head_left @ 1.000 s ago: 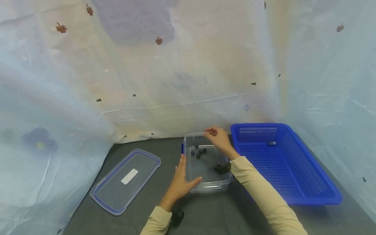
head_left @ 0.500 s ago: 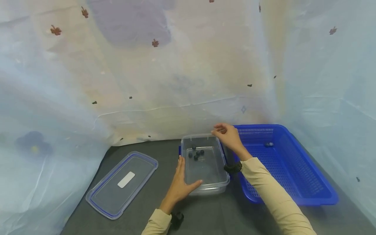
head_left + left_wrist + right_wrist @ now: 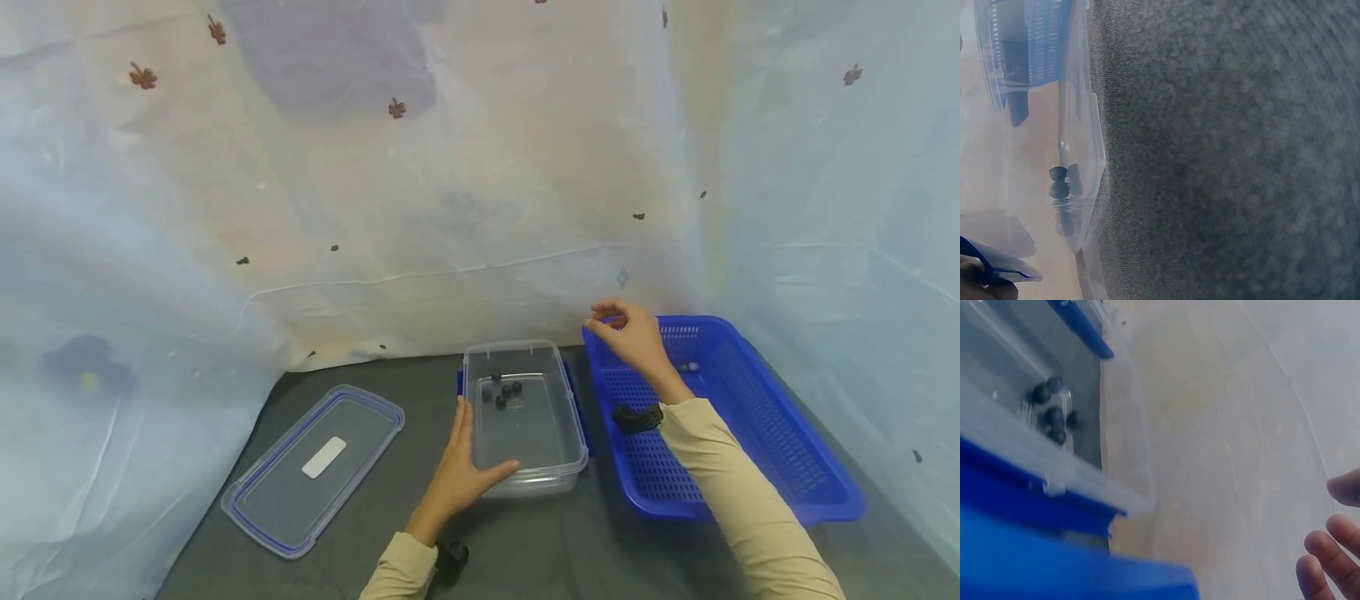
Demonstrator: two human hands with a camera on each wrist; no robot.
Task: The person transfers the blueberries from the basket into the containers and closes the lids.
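A clear plastic container (image 3: 572, 417) sits on the dark table with several dark blueberries (image 3: 501, 392) at its far end. My left hand (image 3: 468, 454) rests flat against its left wall, fingers straight, thumb at the front rim. My right hand (image 3: 611, 321) hovers over the far-left corner of the blue basket (image 3: 750, 467), fingers loosely curled and holding nothing. One or two berries (image 3: 688, 367) lie at the basket's far end. In the right wrist view, bare fingertips (image 3: 1329, 562) show beside the berries (image 3: 1050, 412) and the basket rim (image 3: 1035, 562). The left wrist view shows berries (image 3: 1063, 181) through the container wall.
The container's lid (image 3: 315, 467), clear with a blue edge, lies flat to the left on the table (image 3: 420, 392). Pale draped sheets close in the back and both sides. A small black device (image 3: 452, 554) sits at my left wrist, another (image 3: 637, 417) at my right.
My right hand has moved right, from above the container's far rim to over the basket's near-left corner. The left hand has stayed on the container.
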